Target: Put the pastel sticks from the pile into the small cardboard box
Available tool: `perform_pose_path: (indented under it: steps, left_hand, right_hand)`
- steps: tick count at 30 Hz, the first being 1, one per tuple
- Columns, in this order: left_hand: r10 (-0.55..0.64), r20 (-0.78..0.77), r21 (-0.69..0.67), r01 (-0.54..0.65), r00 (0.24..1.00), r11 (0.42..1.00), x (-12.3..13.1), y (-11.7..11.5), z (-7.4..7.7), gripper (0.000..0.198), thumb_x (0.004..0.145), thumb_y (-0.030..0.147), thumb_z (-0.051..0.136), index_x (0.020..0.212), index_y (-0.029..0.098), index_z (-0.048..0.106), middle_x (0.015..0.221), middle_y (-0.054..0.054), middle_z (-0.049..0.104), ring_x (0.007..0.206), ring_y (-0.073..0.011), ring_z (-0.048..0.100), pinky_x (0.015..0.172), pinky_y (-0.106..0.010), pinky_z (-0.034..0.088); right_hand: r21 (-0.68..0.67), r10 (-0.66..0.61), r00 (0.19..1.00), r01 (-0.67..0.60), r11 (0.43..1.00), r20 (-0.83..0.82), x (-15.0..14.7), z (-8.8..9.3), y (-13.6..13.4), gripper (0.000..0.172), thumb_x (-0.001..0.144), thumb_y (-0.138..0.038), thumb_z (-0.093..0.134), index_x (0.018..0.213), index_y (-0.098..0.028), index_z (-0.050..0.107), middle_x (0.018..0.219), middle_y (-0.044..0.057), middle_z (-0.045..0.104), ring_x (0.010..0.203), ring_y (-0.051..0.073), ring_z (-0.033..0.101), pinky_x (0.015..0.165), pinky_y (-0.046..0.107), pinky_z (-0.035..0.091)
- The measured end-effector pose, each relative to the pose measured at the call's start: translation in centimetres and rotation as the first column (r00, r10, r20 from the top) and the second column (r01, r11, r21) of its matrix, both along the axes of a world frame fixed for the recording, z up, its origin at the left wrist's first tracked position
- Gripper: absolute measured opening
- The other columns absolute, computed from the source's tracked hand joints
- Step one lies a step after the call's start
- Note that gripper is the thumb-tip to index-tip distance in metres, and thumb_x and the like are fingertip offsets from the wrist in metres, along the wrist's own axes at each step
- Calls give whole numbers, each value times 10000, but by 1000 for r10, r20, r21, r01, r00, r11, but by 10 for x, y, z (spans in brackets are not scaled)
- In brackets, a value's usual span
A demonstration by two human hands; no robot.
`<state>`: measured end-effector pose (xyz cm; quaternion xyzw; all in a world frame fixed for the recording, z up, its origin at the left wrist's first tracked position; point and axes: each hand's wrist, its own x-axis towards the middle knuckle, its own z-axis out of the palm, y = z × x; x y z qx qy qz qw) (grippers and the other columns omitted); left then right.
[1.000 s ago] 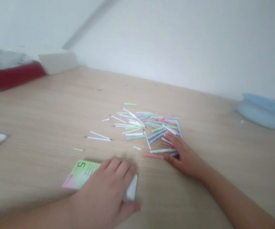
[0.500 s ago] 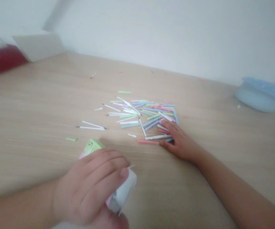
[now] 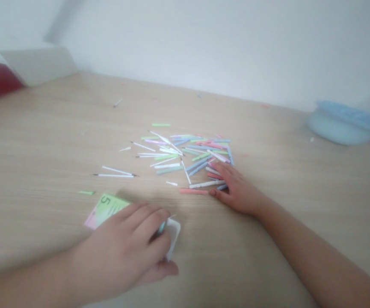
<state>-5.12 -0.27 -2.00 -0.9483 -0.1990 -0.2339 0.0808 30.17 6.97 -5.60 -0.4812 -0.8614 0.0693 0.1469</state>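
Loose heap of pastel paper sticks (image 3: pixel 185 149), long axes crossing every way, at 10 o'clock from the right hand (image 3: pixel 239 192), the nearer hand, its fingers (image 3: pixel 226 170) spread wide on the desk (image 3: pixel 43 141) against the heap's edge; left hand (image 3: pixel 117 244) at the heap's 7 o'clock, curled narrowly around a white piece (image 3: pixel 173 235).

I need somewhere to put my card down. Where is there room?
Bare wood on the table lies left of the green number-5 card, and between the right hand and the pale blue tub. It is crowded around the pile of coloured sticks.
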Motion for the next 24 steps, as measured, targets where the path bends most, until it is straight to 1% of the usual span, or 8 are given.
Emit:
perform_pose_path:
  steps: [4, 6, 8, 12, 15, 17, 20, 24]
  left_hand:
    - [81, -115, -101, -93, 990, 991, 2, -3, -5, 339, 903, 542, 750, 885, 206, 707, 1046, -132, 746, 966, -342, 715, 828, -517, 626]
    - [122, -189, -153, -152, 974, 976, 3, -3, -8, 329, 891, 542, 766, 892, 215, 725, 1048, -122, 750, 969, -340, 715, 831, -513, 620]
    - [139, -230, -172, -181, 963, 968, 4, -3, -11, 322, 899, 543, 757, 937, 224, 748, 1073, -116, 757, 986, -339, 713, 849, -514, 608]
    - [169, -236, -166, -211, 957, 963, 7, -3, -14, 346, 902, 561, 750, 1008, 232, 776, 1159, -105, 766, 1038, -323, 701, 908, -492, 573]
    - [189, -218, -176, -229, 958, 957, 9, -2, -15, 345, 898, 586, 744, 972, 252, 789, 1158, -77, 775, 1033, -300, 692, 932, -472, 543]
    - [188, -211, -184, -228, 959, 956, 9, -2, -17, 335, 899, 594, 739, 938, 266, 793, 1147, -63, 776, 1029, -291, 682, 940, -467, 522]
    - [189, -204, -192, -228, 961, 954, 9, -2, -19, 348, 908, 605, 724, 945, 266, 792, 1138, -56, 769, 1050, -286, 665, 960, -461, 495]
    - [186, -205, -202, -228, 961, 953, 9, -1, -22, 350, 914, 614, 711, 939, 273, 786, 1148, -44, 762, 1044, -283, 658, 952, -459, 477]
  right_hand:
    - [6, -1, 1000, 1, 1000, -20, -1, 1, -1, 813, 988, -608, 615, 1661, -282, 295, 1665, 139, 419, 1550, 349, 374, 1256, 586, 347]
    - [2, -5, 1000, 5, 1000, -24, -2, 2, -2, 809, 992, -594, 617, 1663, -285, 288, 1669, 141, 412, 1552, 348, 372, 1259, 581, 344]
    - [-6, -11, 1000, 11, 1000, -22, -3, 3, -3, 803, 994, -584, 619, 1663, -283, 290, 1676, 145, 402, 1555, 350, 366, 1261, 577, 343]
    - [-9, -18, 1000, 18, 1000, -5, -4, 4, -4, 801, 993, -590, 615, 1660, -279, 298, 1686, 145, 384, 1559, 357, 356, 1258, 577, 350]
    - [-15, -13, 1000, 13, 1000, 17, -4, 7, -4, 815, 993, -593, 612, 1668, -275, 283, 1695, 146, 368, 1560, 358, 355, 1253, 572, 365]
    - [11, -3, 999, 2, 1000, 46, -4, 11, -4, 812, 993, -589, 614, 1666, -265, 295, 1693, 153, 369, 1565, 365, 343, 1256, 582, 355]
    - [82, -1, 998, -4, 997, 60, -5, 16, 0, 704, 1025, -542, 578, 1629, -240, 376, 1671, 162, 401, 1564, 353, 345, 1263, 577, 347]
    - [88, -25, 999, 28, 996, -31, -7, 16, 13, 521, 1045, -468, 566, 1510, -236, 533, 1568, 153, 535, 1481, 324, 473, 1242, 538, 396]
